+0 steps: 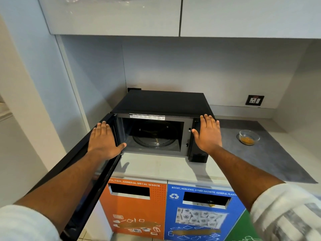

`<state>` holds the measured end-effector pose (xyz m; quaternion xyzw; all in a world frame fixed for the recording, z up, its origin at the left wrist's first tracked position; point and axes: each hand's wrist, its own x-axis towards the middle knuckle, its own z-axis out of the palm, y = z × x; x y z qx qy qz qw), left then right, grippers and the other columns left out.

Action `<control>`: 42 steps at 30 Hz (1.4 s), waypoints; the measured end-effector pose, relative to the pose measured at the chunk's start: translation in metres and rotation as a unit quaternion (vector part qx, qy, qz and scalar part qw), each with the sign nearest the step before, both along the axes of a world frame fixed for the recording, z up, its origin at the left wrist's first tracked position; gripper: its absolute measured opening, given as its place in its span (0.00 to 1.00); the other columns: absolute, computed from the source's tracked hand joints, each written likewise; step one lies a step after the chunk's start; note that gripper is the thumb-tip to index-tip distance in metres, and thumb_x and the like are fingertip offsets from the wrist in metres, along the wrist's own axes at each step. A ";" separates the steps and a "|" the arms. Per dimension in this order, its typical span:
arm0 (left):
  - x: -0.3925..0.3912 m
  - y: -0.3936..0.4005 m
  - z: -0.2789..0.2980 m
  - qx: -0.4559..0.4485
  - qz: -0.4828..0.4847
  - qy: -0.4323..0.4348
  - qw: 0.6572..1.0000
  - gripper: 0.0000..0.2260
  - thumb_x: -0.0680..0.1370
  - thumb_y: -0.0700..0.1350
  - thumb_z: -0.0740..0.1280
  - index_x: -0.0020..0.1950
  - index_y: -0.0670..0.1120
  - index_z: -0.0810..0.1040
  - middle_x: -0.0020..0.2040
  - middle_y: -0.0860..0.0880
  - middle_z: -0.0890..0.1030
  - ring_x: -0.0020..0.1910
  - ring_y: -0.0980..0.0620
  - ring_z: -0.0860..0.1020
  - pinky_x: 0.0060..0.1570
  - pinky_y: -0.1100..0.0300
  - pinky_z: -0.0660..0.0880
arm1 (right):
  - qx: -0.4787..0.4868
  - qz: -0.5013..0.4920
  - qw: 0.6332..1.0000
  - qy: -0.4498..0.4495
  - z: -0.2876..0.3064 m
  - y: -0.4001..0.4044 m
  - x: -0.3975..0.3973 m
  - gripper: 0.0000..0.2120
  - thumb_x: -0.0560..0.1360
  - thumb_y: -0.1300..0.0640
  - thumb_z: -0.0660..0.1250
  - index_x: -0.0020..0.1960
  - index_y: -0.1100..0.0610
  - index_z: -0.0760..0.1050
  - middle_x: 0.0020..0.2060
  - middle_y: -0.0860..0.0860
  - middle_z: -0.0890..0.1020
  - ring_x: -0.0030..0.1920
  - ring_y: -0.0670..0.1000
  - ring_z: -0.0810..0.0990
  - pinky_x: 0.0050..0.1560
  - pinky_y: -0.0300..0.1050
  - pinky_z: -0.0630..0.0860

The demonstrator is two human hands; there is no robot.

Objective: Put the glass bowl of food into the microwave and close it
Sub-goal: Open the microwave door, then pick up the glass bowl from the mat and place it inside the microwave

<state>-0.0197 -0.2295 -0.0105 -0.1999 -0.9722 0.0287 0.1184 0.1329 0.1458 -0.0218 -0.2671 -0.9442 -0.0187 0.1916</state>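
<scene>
So the boxy black microwave (163, 108) sits on the pale countertop (156, 166) with its black door (90, 171) swung wide open toward the left, which makes sense since the cavity has to be clear before anything goes in. The round glass turntable (154, 136) inside looks bare. Both hands are empty and spread flat, fingers apart: the left hand (104, 140) is over the open door's inner edge, though I can't tell if it's actually touching, and the right hand (208, 134) is in front of the dark control panel side, probably just steadying or about to move off. The small clear glass bowl with orange-yellow food in the bottom (249, 137) is off to the right on the grey mat (260, 153), well apart from the right hand, so I'd say it hasn't been picked up yet. Nothing lies between bowl and opening. Below the counter are an orange waste bin front (135, 209) and a blue one (199, 214), and there's a wall socket (254, 100) behind.
</scene>
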 end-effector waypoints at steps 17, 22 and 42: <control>0.069 0.118 -0.013 0.104 -0.170 -0.056 0.978 0.42 0.78 0.65 0.60 0.81 0.40 0.49 0.83 0.42 0.48 0.82 0.42 0.46 0.79 0.47 0.47 | -0.089 0.035 0.994 0.053 -0.019 0.011 0.081 0.37 0.81 0.37 0.57 0.82 0.54 0.53 0.82 0.56 0.57 0.82 0.58 0.53 0.81 0.58 0.52; 0.110 0.179 -0.021 0.126 -0.201 -0.086 0.968 0.42 0.78 0.63 0.62 0.81 0.40 0.50 0.83 0.42 0.49 0.82 0.42 0.47 0.79 0.46 0.50 | -0.106 0.020 0.993 0.044 -0.032 0.054 0.129 0.37 0.81 0.37 0.57 0.82 0.55 0.52 0.82 0.57 0.56 0.82 0.60 0.54 0.81 0.59 0.54; 0.236 0.423 -0.097 0.199 -0.232 -0.234 0.923 0.37 0.80 0.63 0.57 0.82 0.47 0.48 0.83 0.50 0.48 0.82 0.48 0.46 0.77 0.49 0.51 | -0.281 -0.052 0.954 0.093 -0.109 0.254 0.229 0.36 0.80 0.41 0.62 0.80 0.60 0.59 0.80 0.58 0.63 0.80 0.59 0.61 0.78 0.56 0.63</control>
